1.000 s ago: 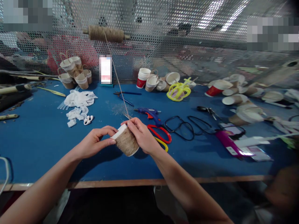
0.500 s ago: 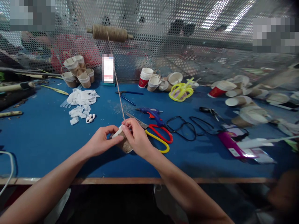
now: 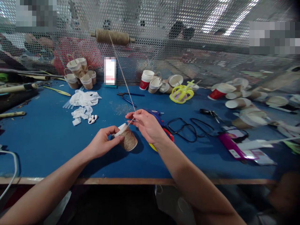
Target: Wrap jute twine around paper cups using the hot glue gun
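The blue table (image 3: pixel 58 156) spans the view, a perforated metal screen (image 3: pixel 150 59) behind it. Below the 1 twine spool (image 3: pixel 112 37), the 2 hands work above the table's near half. The left hand (image 3: pixel 103 142) has thumb and fingers clamped on the rim of 1 tilted, twine-wrapped paper cup (image 3: pixel 128 140). The right hand (image 3: pixel 147 123), just beside the cup, pinches the taut twine (image 3: pixel 125 78) between thumb and fingers, partly covering the scissors (image 3: pixel 169 134).
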Motion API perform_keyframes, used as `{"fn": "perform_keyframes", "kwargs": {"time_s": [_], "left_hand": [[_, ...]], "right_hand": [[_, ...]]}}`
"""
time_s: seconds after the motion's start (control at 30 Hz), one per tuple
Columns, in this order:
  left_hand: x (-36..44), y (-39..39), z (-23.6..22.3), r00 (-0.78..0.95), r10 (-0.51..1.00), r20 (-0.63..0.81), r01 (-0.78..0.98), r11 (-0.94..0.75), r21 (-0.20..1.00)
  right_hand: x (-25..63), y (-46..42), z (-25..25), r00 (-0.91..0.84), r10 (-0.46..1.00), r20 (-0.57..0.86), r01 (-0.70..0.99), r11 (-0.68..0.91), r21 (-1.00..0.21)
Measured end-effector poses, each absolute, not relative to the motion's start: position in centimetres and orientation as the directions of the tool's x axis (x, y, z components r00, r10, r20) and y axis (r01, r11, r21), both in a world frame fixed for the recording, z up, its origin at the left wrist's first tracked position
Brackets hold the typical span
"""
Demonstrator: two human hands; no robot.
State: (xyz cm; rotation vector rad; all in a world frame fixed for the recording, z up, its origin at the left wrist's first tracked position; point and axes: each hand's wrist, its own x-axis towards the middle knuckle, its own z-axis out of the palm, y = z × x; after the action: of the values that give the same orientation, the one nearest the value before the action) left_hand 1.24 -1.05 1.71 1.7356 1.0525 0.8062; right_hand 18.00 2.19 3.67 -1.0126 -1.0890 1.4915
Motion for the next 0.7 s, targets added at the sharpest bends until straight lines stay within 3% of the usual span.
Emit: {"fn": "perform_keyframes", "kwargs": {"time_s": [0.3, 0.7], "left_hand": [[0.8, -0.9, 1.2, 0.418, 0.896, 0.15, 0.166, -0.238, 0.957], [0.6, -1.2, 1.6, 0.506, 0.847, 0.162, 0.103, -0.245, 0.964]], "right_hand": [[18.0, 1.8, 2.4, -0.081, 0.996, -0.036, -0.235, -0.054, -0.97], [17.2, 0.8, 1.5, -0.188, 0.982, 0.028, -0.143, 0.0, -0.99]]}}
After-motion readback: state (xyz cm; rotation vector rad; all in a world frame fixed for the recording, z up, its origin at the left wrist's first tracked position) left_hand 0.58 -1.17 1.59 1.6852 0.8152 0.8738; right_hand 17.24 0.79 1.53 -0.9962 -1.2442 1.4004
